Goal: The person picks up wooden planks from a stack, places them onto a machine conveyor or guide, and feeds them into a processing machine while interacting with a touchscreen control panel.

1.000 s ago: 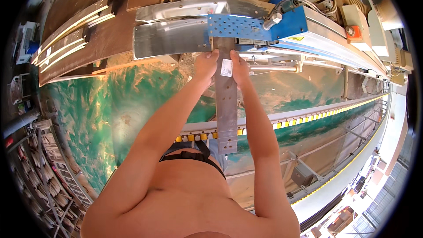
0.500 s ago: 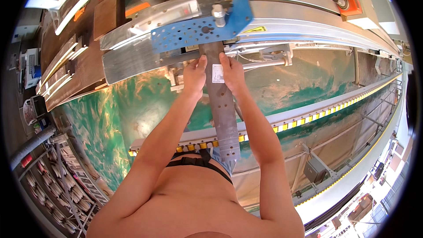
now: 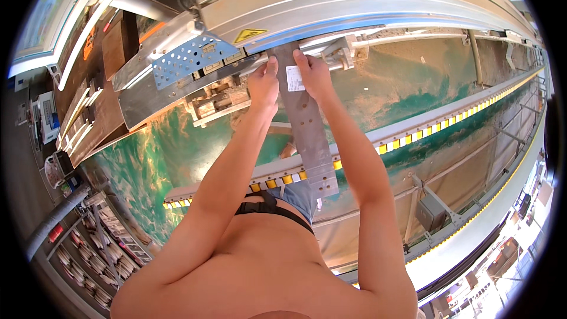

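Note:
Between my hands is a long, narrow grey-brown board (image 3: 308, 123) with small drilled holes and a white label (image 3: 294, 78) near its far end. My left hand (image 3: 264, 87) grips its left edge, and my right hand (image 3: 315, 77) grips the right edge beside the label. Both thumbs lie along the upper face; the other fingers are mostly hidden. The board's far end is close to the edge of a machine with a blue guide strip, and whether they touch I cannot tell. Its near end reaches back over a rail toward my waist.
A blue perforated plate (image 3: 190, 62) sits on the machine left of the board. A long rail with yellow and white rollers (image 3: 407, 139) crosses in front of my waist. Brown boards (image 3: 112, 110) lie at the left; a rack of stacked strips (image 3: 88, 257) stands lower left.
My view has shifted to the right along the machine. The board's far end, which was by the blue plate, is now right of it. Both hands keep their hold.

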`<state>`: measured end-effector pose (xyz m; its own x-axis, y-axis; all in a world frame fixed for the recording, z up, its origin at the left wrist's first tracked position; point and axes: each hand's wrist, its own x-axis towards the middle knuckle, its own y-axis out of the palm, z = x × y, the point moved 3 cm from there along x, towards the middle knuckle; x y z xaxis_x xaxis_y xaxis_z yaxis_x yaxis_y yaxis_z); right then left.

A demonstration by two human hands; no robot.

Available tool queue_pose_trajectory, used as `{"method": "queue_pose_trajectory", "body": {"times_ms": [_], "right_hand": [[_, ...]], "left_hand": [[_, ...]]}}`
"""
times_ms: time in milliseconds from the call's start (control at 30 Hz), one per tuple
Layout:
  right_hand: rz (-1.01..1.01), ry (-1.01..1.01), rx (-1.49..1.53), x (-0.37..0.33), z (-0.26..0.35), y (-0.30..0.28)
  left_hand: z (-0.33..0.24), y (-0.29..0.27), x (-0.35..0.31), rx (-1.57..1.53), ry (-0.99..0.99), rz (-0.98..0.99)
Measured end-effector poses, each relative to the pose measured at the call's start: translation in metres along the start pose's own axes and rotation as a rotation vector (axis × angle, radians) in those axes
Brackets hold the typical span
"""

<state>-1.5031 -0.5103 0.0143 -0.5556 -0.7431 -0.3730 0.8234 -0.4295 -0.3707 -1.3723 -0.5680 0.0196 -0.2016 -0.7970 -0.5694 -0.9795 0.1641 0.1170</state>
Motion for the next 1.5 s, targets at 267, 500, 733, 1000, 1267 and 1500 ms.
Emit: {"method": "queue_pose_trajectory", "body": {"times_ms": [267, 500, 733, 1000, 1267, 1500], "right_hand": [[0.008, -0.049, -0.054, 0.038, -0.017, -0.042], [-0.614, -0.278, -0.033, -0.064, 0.000, -0.118], [-1.110, 0.416, 0.056, -0.444, -0.227, -0.090], [-1.516, 1.280, 0.420, -0.782, -0.236, 0.268], [-1.750, 1.437, 0.343, -0.854, -0.249, 0.446], [-2.611, 1.903, 0.293, -1.014, -0.228, 0.575]], "left_hand": [[0.028, 0.044, 0.043, 0.159, -0.021, 0.029], [0.007, 0.089, 0.044, 0.300, -0.189, 0.315], [0.065, 0.039, -0.138, 0.568, -0.046, 1.017], [0.211, -0.163, -0.266, 1.109, -0.668, 1.660], [0.248, -0.238, -0.105, 1.244, 0.288, 1.612], [0.171, -0.275, -0.029, 2.066, -0.122, 1.055]]}}
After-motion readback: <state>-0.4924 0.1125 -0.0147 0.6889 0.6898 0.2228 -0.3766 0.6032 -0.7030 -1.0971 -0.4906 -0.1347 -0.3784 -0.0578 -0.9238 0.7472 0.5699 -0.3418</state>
